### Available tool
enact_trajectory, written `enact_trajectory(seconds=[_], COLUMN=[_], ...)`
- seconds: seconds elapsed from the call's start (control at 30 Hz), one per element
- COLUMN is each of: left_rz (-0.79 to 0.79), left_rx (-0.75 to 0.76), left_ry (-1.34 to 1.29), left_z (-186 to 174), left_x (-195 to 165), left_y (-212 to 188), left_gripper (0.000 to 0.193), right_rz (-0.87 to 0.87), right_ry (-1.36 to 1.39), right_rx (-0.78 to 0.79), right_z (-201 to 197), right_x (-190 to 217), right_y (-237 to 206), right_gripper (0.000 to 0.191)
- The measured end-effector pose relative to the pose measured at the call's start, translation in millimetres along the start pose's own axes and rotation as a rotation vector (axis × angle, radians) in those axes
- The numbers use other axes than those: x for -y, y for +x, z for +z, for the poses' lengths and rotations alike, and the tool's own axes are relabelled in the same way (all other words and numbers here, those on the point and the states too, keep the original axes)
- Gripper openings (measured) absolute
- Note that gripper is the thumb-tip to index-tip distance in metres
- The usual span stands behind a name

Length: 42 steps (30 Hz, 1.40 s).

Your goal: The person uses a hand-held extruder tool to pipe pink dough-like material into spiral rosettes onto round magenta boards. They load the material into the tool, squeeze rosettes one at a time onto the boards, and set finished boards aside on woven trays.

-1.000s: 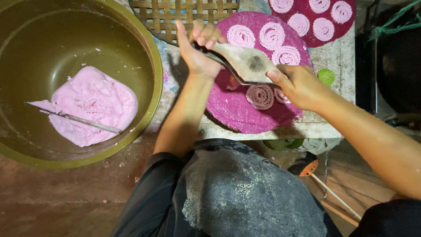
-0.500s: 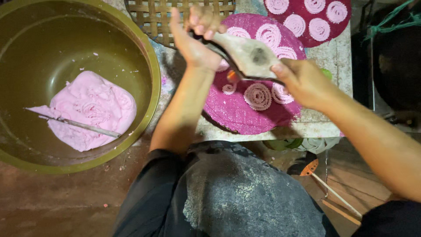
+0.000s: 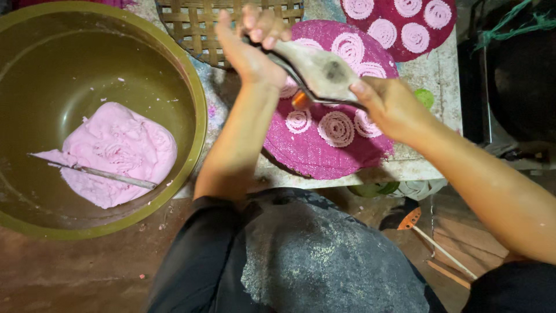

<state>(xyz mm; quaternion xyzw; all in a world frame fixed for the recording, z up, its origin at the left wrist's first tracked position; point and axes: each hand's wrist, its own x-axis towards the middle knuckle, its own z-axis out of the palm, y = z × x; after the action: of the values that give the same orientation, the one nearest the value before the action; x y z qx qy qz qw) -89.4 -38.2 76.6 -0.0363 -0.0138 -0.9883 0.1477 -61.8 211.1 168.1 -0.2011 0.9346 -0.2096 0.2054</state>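
Both hands hold a grey hand press [image 3: 324,72] over a round pink mat [image 3: 324,150]. My left hand [image 3: 249,49] grips its far end, fingers curled over it. My right hand [image 3: 391,104] grips the near end. An orange nozzle [image 3: 300,99] under the press hangs just above the mat. Several pale pink dough spirals [image 3: 336,127] lie on the mat; a small one [image 3: 299,121] sits below the nozzle.
A big olive bowl [image 3: 191,98] at left holds pink dough [image 3: 116,150] and a metal knife [image 3: 98,172]. A second mat with spirals [image 3: 405,26] lies at the back right, a woven tray [image 3: 197,23] behind. An orange slotted spoon [image 3: 411,220] lies at lower right. My knee [image 3: 313,261] is below.
The press has shifted left across the mat, and a new small spiral has appeared under the nozzle. Both hands have stayed on the press.
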Motion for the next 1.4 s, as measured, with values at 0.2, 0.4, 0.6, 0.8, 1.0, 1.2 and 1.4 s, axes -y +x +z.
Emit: enact_trajectory(seconds=[0.2, 0.4, 0.6, 0.8, 1.0, 1.2, 1.4], left_rz=[-0.004, -0.025, 0.045, 0.014, -0.022, -0.109, -0.175], left_rx=[-0.209, -0.199, -0.158, -0.277, -0.303, -0.183, -0.219], left_ry=[0.059, -0.014, 0.082, 0.144, 0.113, 0.142, 0.174], left_z=[2.5, -6.4, -3.6, -5.7, 11.1, 32.8, 25.0], left_x=[-1.0, 37.7, 5.2, -10.7, 30.0, 19.1, 23.6], left_y=[-28.0, -1.5, 21.4, -17.7, -36.2, -93.3, -103.5], left_gripper=[0.045, 0.045, 0.044, 0.048, 0.040, 0.033, 0.031], right_rz=[0.031, 0.037, -0.029, -0.049, 0.004, 0.095, 0.119], right_ry=[0.072, -0.045, 0.038, 0.098, 0.083, 0.375, 0.420], right_rx=[0.080, -0.038, -0.064, 0.002, 0.000, 0.136, 0.104], right_z=[5.4, -12.8, 11.4, 26.1, 7.9, 23.0, 43.9], right_x=[-9.9, -30.5, -6.3, 0.3, -21.7, -30.0, -38.2], right_y=[-18.8, -10.9, 14.5, -14.3, -42.0, -90.1, -103.1], right_gripper=[0.068, 0.071, 0.068, 0.062, 0.062, 0.056, 0.052])
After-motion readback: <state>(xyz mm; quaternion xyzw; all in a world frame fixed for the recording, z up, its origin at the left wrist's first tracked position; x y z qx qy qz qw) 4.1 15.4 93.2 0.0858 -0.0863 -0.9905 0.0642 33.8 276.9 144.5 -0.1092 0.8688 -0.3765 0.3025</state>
